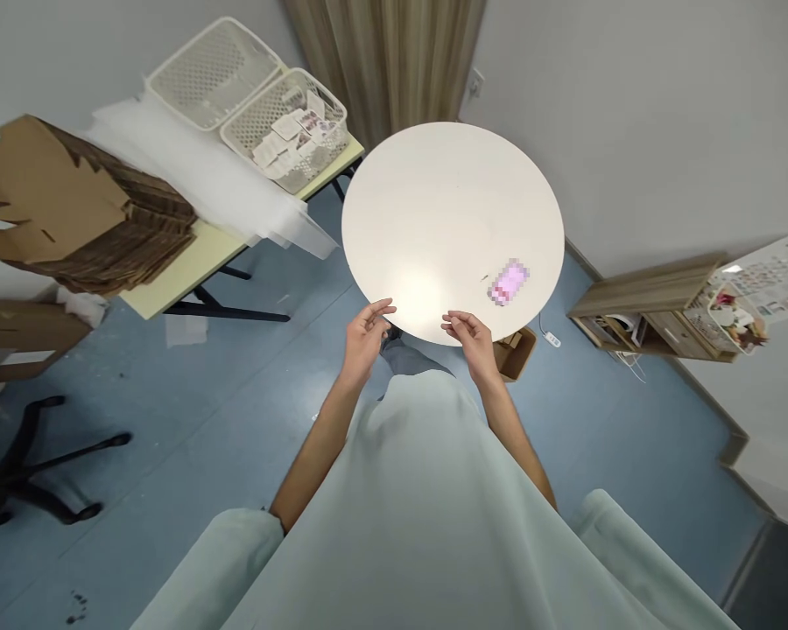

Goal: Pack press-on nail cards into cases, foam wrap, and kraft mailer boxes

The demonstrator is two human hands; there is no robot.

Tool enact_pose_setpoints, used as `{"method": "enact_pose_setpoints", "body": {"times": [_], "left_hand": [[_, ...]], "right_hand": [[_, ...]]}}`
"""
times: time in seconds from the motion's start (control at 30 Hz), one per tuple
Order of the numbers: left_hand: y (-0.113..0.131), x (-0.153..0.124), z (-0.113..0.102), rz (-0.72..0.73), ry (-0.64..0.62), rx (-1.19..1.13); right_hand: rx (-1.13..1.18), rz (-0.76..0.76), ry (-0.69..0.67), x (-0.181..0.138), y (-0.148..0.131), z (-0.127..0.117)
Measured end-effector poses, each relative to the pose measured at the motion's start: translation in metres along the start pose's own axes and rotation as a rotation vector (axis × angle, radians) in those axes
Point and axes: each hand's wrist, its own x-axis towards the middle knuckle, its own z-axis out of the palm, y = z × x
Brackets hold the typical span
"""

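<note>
My left hand [366, 338] is at the near left edge of a round white table [446, 201], its fingers stretched out over the rim and nothing visible in them. At the near right edge is my right hand [471, 339], fingers loosely bent and apart, also with nothing visible in its grasp. A gap of bare tabletop separates the two hands. Beyond my right hand, a pink and purple oblong thing [510, 282] lies on the table, blurred into blocks. Beside it is a tiny dark item [484, 277], too small to name.
On the left, a yellowish table [171, 282] carries stacked flat cardboard boxes [72, 197], white sheets [190, 166] and a white basket [229, 131] of cards. A brown box [516, 353] stands under the round table's right edge. Farther right is a wooden shelf [650, 302]; a black chair base [26, 472] is lower left.
</note>
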Motion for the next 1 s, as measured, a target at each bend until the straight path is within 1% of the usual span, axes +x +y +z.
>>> {"method": "enact_pose_setpoints", "body": {"times": [0.17,0.33,0.47,0.6,0.73,0.87,1.0], "left_hand": [[0.028,0.052,-0.034,-0.019,0.037,0.060],[0.066,0.110,-0.069,-0.049,0.056,0.092],[0.088,0.147,-0.098,-0.072,0.104,0.114],[0.094,0.179,-0.126,-0.083,0.117,0.135],[0.095,0.218,-0.155,-0.081,0.101,0.148],[0.098,0.269,-0.186,-0.061,0.062,0.166],[0.097,0.331,-0.219,-0.034,-0.021,0.210]], "right_hand": [[0.041,0.051,0.002,0.049,-0.007,0.049],[0.076,0.113,0.058,0.099,-0.020,0.094],[0.062,0.139,0.026,0.131,-0.033,0.128],[0.083,0.143,0.028,0.151,-0.041,0.154],[0.083,0.129,0.083,0.162,-0.044,0.176],[0.076,0.116,0.161,0.168,-0.048,0.204],[0.073,0.089,0.250,0.167,-0.059,0.242]]}}
